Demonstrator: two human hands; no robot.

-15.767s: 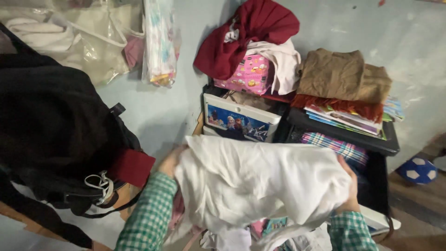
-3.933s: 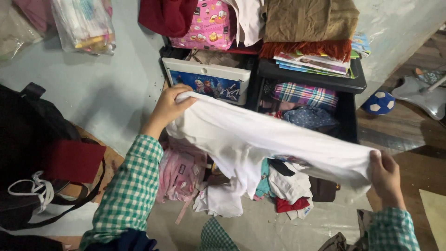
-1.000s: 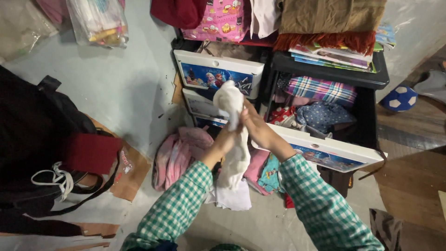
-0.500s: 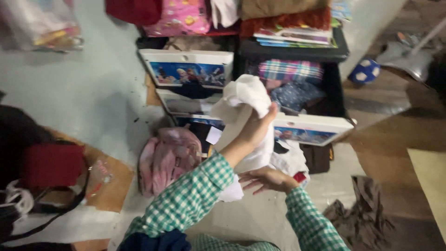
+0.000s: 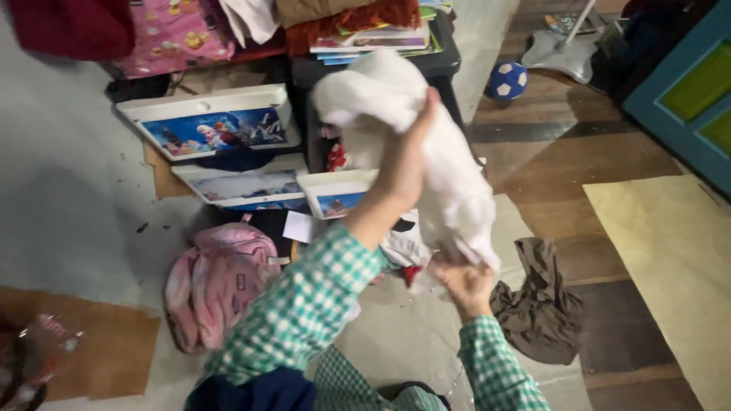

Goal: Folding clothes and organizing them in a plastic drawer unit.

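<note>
Your left hand [image 5: 411, 141] is raised and closed around the top of a bunched white cloth [image 5: 426, 152], which hangs down in front of you to your right hand [image 5: 466, 283]. That lower hand grips the cloth's bottom edge from beneath, fingers curled into the fabric. Both sleeves are green-and-white check. Just behind the raised hand stand open drawers [image 5: 217, 129] with cartoon-picture fronts, and above them books [image 5: 377, 38] and folded clothes are stacked. Below and left of your left arm a pink backpack [image 5: 217, 281] lies on the floor. Right of the lower hand a brown garment [image 5: 544, 304] lies crumpled on the wooden boards; well beyond it sits a blue-and-white ball [image 5: 506, 80].
</note>
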